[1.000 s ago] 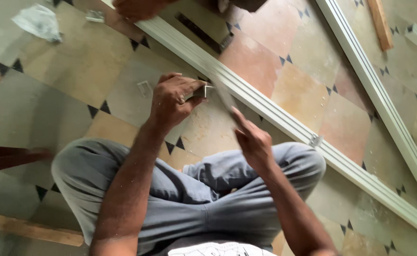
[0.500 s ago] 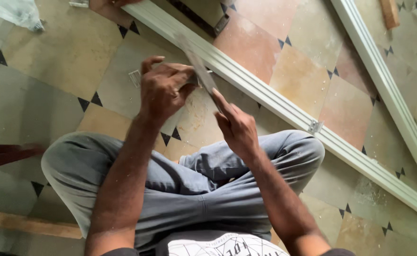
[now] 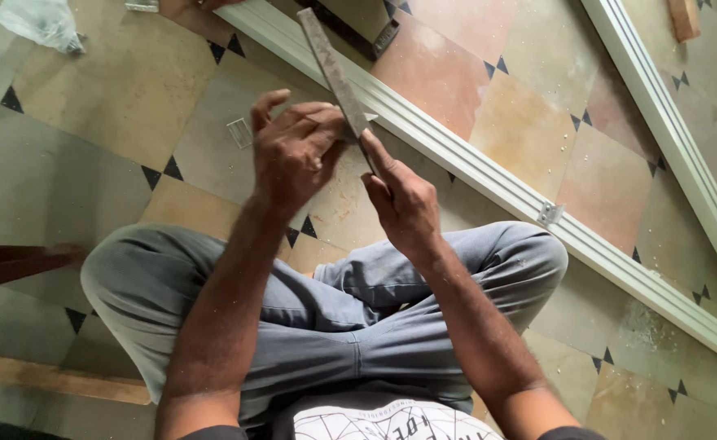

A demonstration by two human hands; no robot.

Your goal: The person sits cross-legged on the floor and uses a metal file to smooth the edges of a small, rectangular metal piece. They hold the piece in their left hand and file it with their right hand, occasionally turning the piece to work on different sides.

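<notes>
I sit cross-legged on a tiled floor in grey trousers. My right hand [image 3: 403, 200] grips the near end of a long flat metal file [image 3: 331, 69], which slants up and away to the left. My left hand [image 3: 293, 147] is closed around a small piece pressed against the file's side near its lower part; the piece itself is mostly hidden by my fingers. Both hands hover above my knees, in front of a long pale aluminium track rail [image 3: 488, 175] lying on the floor.
A second pale rail [image 3: 676, 138] runs along the right side. A small metal bracket [image 3: 550, 213] sits on the near rail. A crumpled plastic bag [image 3: 41, 23] lies top left, a small clear piece [image 3: 239, 133] on the tile, a wooden strip [image 3: 49, 376] at lower left.
The file has been pushed forward and upward, now reaching much farther past my left hand. Both hands have shifted slightly, staying together at the small piece.
</notes>
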